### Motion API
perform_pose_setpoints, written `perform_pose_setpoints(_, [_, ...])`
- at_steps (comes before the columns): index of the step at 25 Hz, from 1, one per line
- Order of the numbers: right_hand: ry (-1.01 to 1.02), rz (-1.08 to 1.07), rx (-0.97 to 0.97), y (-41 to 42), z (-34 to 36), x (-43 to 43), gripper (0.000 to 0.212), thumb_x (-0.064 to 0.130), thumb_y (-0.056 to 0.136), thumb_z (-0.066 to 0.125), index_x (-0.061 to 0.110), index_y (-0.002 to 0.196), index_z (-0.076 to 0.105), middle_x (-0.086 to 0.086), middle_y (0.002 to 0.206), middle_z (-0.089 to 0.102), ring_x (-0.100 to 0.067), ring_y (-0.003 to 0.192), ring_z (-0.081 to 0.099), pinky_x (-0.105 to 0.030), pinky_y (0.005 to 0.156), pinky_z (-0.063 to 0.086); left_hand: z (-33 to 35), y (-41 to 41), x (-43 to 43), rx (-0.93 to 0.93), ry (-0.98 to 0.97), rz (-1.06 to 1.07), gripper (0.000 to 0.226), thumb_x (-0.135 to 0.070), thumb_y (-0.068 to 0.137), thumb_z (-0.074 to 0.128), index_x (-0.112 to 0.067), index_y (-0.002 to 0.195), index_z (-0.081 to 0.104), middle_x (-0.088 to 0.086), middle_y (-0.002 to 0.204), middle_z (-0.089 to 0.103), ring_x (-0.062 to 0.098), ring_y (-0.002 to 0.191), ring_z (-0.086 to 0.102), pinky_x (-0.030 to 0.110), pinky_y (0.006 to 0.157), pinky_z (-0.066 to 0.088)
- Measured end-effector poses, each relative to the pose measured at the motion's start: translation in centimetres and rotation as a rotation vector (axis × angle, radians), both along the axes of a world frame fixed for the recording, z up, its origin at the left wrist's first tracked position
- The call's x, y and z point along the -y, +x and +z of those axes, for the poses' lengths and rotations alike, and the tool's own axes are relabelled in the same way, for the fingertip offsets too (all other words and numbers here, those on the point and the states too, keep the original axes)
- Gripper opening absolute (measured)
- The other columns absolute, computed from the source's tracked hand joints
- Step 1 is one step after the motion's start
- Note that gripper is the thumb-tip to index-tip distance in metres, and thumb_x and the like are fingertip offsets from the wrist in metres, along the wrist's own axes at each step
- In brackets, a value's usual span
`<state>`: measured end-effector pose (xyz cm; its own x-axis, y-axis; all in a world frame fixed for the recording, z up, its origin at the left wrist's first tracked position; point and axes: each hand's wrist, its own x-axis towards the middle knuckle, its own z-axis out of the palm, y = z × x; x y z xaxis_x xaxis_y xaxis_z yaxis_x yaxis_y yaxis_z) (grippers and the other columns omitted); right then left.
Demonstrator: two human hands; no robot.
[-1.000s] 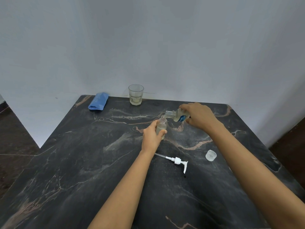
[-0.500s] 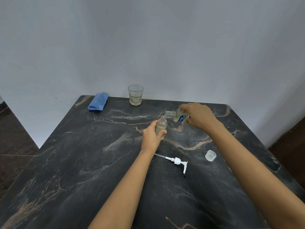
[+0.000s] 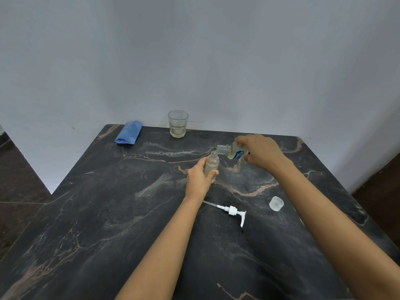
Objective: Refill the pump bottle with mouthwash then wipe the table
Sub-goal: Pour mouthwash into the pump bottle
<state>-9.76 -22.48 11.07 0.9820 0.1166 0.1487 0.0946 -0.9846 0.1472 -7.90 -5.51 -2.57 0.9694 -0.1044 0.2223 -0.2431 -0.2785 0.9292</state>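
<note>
My left hand point(image 3: 199, 177) grips a small clear pump bottle point(image 3: 211, 164) that stands upright on the dark marble table point(image 3: 108, 213), its neck uncapped. My right hand point(image 3: 262, 151) holds the clear mouthwash bottle point(image 3: 232, 151) tipped nearly flat, its mouth right over the small bottle's neck. Pale liquid fills much of the small bottle. The white pump head with its dip tube point(image 3: 232, 211) lies on the table just behind my left wrist. A clear cap point(image 3: 276, 203) sits to the right of it.
A folded blue cloth point(image 3: 129, 132) lies at the table's back left. A glass point(image 3: 178, 124) with a little pale liquid stands by the back wall. The table's left edge drops to a dark floor.
Almost nothing has moved; both hands keep their pose with the mouthwash bottle tipped over the small bottle.
</note>
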Motion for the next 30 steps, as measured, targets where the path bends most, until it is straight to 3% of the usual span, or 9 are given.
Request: perform_pose_setpoints(30, [-0.012, 0.015, 0.015, 0.33, -0.09, 0.15, 0.042, 0.013, 0.084, 0.061, 0.026, 0.123, 0.053, 0.001, 0.117, 0.065, -0.024, 0.103, 0.060, -0.037, 0.073, 0.048, -0.10, 0.18, -0.02, -0.016, -0.001, -0.005, 0.049, -0.018, 0.085, 0.072, -0.019, 0.130, 0.055, 0.002, 0.120, 0.066, 0.015, 0.111, 0.062, 0.040, 0.097, 0.051])
